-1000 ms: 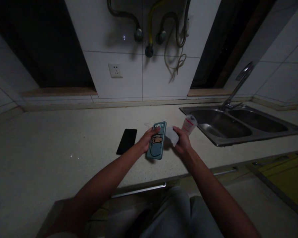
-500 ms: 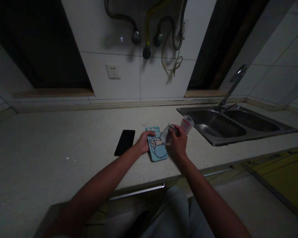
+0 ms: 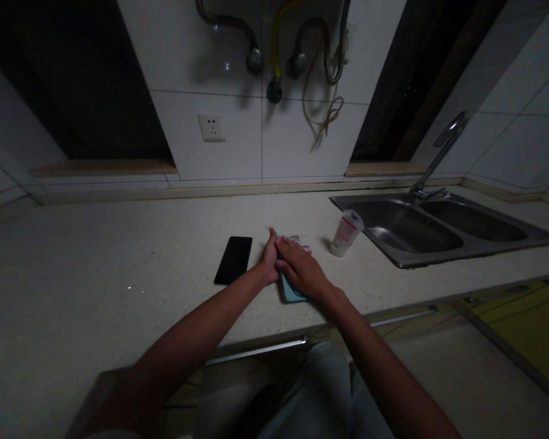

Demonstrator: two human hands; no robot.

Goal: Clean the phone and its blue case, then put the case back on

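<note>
A light blue phone case (image 3: 289,290) with a cartoon print lies flat on the pale countertop (image 3: 119,256), mostly covered. My right hand (image 3: 301,268) lies flat on top of it, fingers stretched out and pressing down; the white wipe it held earlier is hidden under the palm. My left hand (image 3: 269,256) rests at the case's left edge, fingers extended along it. A black phone (image 3: 233,260) lies face up just left of my left hand. A small white bottle (image 3: 346,233) with a red band stands to the right of the case.
A steel double sink (image 3: 439,228) with a tap (image 3: 439,155) sits at the right. A wall socket (image 3: 211,128) and hanging hoses (image 3: 320,67) are on the tiled wall behind. The counter's front edge has a metal handle (image 3: 256,350) below it.
The case was held up in my left hand, then laid flat on the counter. My right hand, which held a white wipe, has come down flat onto the case.
</note>
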